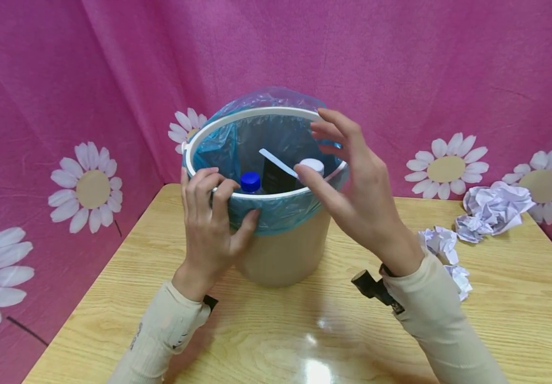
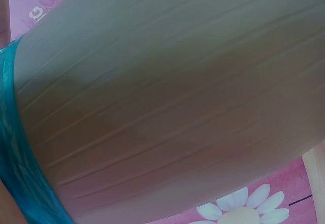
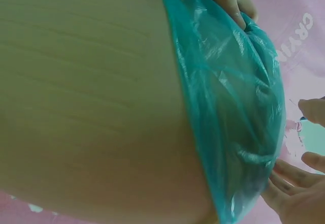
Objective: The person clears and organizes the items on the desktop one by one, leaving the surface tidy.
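A beige trash bin stands on the table, its white rim ring lying over a blue plastic bag folded down outside. My left hand grips the near left of the rim, fingers over the ring and thumb against the bag outside. At the right side of the rim my right hand is spread, its fingers slightly bent and thumb apart. Inside the bin are a blue-capped bottle, a black item with a pale edge and a white-topped item; their lower parts are hidden.
Several crumpled white paper balls lie at the right of the wooden table. Behind and to the left hangs a pink curtain with white flowers, close to the table's edges.
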Demonstrator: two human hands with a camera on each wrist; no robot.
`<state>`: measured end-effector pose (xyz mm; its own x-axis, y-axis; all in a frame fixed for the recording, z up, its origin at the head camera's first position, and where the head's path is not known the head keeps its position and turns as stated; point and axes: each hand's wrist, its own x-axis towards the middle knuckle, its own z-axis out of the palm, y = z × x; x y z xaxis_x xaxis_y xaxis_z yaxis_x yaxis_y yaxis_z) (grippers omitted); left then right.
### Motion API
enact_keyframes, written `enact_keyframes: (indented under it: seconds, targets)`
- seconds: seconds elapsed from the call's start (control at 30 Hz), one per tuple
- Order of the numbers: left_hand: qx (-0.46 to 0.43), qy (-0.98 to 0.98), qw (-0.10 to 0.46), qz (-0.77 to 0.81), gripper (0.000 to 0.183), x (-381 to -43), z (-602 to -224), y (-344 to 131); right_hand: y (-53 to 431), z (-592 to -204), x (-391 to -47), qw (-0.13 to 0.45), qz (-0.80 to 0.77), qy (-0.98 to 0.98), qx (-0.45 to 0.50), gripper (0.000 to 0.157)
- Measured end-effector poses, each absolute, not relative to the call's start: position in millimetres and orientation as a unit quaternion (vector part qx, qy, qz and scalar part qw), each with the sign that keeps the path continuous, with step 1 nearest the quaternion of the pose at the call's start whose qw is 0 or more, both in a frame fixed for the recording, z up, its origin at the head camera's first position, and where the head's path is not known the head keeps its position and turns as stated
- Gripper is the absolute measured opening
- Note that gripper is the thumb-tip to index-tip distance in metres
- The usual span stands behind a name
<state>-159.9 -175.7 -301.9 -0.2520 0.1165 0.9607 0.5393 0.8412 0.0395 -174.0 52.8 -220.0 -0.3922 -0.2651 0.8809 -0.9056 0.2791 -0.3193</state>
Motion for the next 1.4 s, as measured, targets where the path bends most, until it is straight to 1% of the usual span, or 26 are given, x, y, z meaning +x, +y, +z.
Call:
enact_keyframes:
  seconds: [0.3, 0.5, 0.77, 1.13, 1.4]
  targets:
    - [-0.216, -0.762, 0.580, -0.191, 0.045, -160.8, -301.4, -174.4, 75.7, -241.5, -167.5, 0.363, 0.444, -0.722, 0.387, 0.064]
    - [-0.213, -0.757, 0.587, -0.190, 0.045, -160.2, -302.1, -174.4, 86.7, -247.4, -161.5, 0.378, 0.430, -0.729, 0.376, 0.061]
    - [-0.215, -0.759, 0.584, -0.191, 0.045, -159.9, -301.2, -174.2, 101.5, -249.7, -154.8, 0.397, 0.403, -0.739, 0.367, 0.057]
    - [-0.214, -0.764, 0.578, -0.193, 0.045, -158.9, -302.5, -173.8, 125.9, -261.1, -158.6, 0.402, 0.375, -0.763, 0.341, 0.054]
    - [-0.216, -0.756, 0.586, -0.195, 0.046, -159.0, -300.8, -173.3, 152.3, -268.6, -163.1, 0.408, 0.350, -0.775, 0.332, 0.052]
